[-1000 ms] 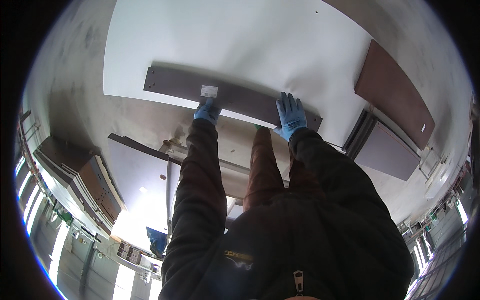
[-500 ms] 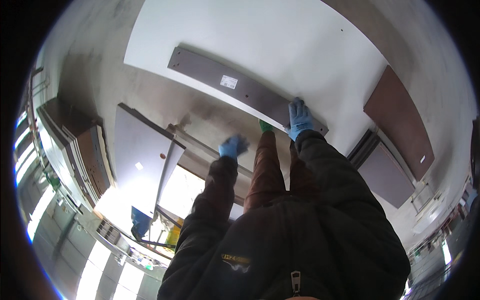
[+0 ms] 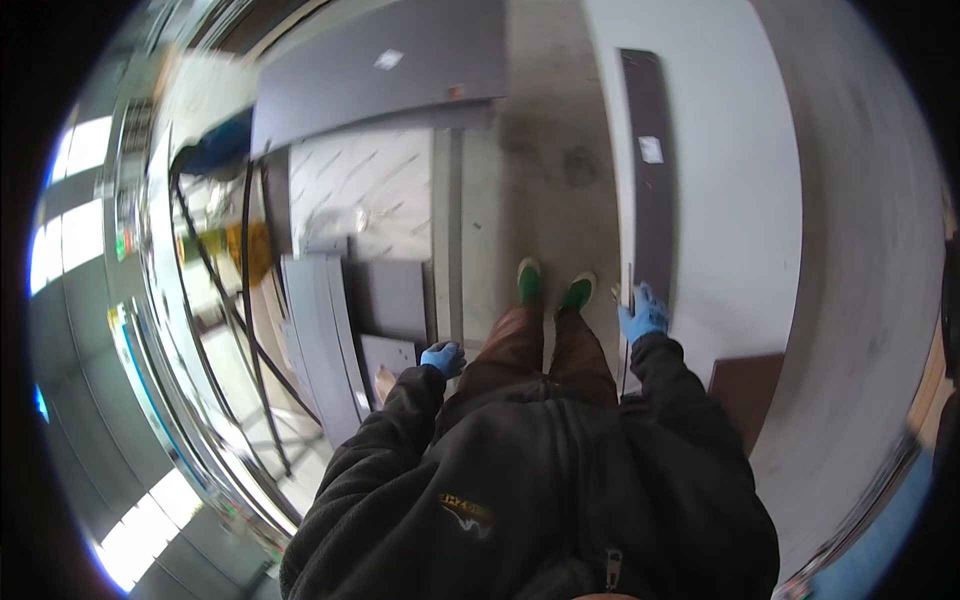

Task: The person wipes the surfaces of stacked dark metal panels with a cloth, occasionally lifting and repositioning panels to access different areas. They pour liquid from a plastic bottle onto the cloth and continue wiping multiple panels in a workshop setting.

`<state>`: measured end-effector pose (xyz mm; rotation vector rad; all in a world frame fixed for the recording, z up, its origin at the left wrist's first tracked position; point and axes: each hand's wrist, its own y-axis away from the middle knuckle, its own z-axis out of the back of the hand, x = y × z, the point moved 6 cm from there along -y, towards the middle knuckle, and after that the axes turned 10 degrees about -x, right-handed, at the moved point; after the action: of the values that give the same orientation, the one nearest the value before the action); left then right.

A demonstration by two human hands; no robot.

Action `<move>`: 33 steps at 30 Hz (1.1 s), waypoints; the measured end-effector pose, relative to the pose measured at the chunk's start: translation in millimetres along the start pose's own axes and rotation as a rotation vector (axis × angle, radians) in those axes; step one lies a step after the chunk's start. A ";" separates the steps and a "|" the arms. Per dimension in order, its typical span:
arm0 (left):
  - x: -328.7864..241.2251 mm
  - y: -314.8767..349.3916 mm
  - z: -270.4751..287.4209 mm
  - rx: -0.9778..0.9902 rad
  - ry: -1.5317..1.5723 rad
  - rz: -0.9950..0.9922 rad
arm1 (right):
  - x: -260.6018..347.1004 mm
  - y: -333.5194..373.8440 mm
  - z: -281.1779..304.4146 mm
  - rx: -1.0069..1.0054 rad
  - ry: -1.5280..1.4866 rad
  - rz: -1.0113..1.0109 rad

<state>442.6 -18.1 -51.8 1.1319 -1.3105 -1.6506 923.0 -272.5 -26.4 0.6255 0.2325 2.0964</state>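
Note:
My left hand, in a blue glove with a dark palm side, hangs beside my left thigh. Its fingers are curled in and no object shows in them. At the near end of a long dark grey panel with a white label, my gloved right hand rests with fingers apart over the panel and the edge beside it. The panel lies lengthwise along the left edge of a large white board. Some blur hides the exact contact of the right fingertips.
To my left stand stacked grey panels, and a wide grey board lies farther off. Dark metal bars rise beside them. A brown panel lies near my right elbow. My green shoes are on the concrete floor.
My view has turned left, so the long panel now runs away from me on the right. My right hand stays at its near end; my left hand has come back beside my thigh.

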 end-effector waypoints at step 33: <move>564.7 114.8 175.8 -0.784 1.413 0.354 | 561.2 387.3 -351.0 0.400 0.554 1.656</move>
<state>85.5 -502.9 -32.0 1.0509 0.0838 -0.5918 203.8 -10.0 18.3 0.4326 0.5764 3.8904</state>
